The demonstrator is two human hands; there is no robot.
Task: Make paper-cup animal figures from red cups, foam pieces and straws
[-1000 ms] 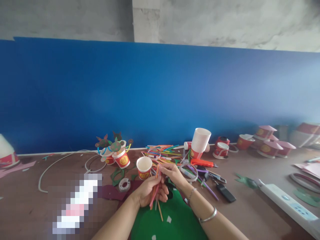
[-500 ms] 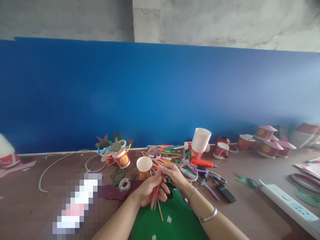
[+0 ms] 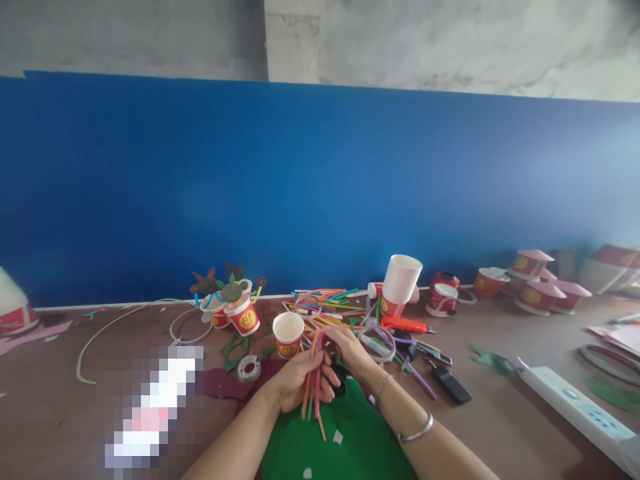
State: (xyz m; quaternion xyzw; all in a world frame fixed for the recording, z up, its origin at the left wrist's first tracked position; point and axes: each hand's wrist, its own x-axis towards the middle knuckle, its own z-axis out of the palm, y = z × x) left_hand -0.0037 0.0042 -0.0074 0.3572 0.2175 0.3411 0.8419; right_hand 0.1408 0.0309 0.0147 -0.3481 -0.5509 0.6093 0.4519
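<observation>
My left hand (image 3: 299,382) closes around a bundle of coloured plastic straws (image 3: 313,383), mostly orange, pink and red, which stands nearly upright. My right hand (image 3: 348,351) pinches the upper part of the same bundle between its fingertips. A red-and-white paper cup (image 3: 289,335) stands just beyond the bundle. Both forearms rest above a green felt sheet (image 3: 340,433), and a black scissor handle (image 3: 341,380) partly shows beneath my right hand.
Loose straws (image 3: 325,307), a stack of white paper cups (image 3: 403,280), an orange utility knife (image 3: 404,325) and a black remote (image 3: 451,385) lie beyond my right hand. A white power strip (image 3: 570,403) runs along the right. A pixelated blur (image 3: 150,407) covers something left of my hands.
The straw bundle has swung from a tilt to nearly upright between my hands. My right hand has shifted slightly with it.
</observation>
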